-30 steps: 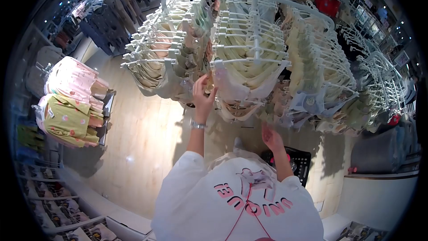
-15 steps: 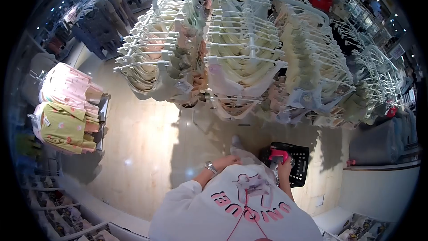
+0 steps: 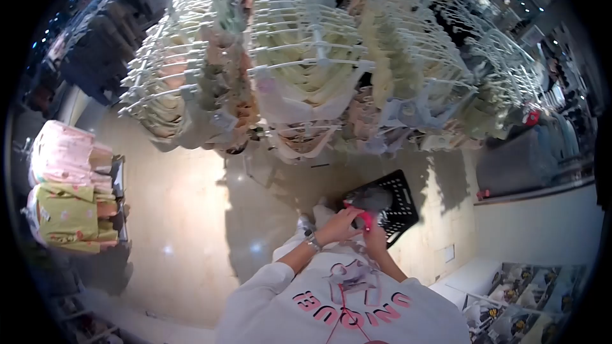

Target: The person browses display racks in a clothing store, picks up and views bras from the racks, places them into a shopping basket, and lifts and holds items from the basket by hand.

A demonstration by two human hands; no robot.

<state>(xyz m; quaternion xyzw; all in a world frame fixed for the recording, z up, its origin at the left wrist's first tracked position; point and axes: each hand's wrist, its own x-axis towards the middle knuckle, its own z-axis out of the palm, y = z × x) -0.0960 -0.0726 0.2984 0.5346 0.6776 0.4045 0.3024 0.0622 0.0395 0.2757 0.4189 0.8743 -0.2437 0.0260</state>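
Observation:
A black plastic basket (image 3: 403, 200) with a holed side hangs in front of my body, tilted, just past my hands. A bright pink-red piece (image 3: 365, 219) at its near side looks like the handle. My right hand (image 3: 375, 237) is closed around that piece from the right. From the left, my left hand (image 3: 338, 226), with a silver watch (image 3: 312, 240) at the wrist, meets it with its fingers curled at the same pink-red piece. Something grey (image 3: 373, 199) lies inside the basket, too blurred to name.
A white rack (image 3: 319, 51) ahead carries many pale bras on hangers. At left, a low stand holds pink (image 3: 60, 156) and yellow-green clothes (image 3: 67, 213). A grey rolled or padded thing (image 3: 519, 159) sits on a right-hand ledge. Trays of small goods (image 3: 516, 299) line the lower right.
My left hand has moved right, from beside my body to the pink-red piece. The basket has swung up and left and turned. The view has shifted, with the racks moving left.

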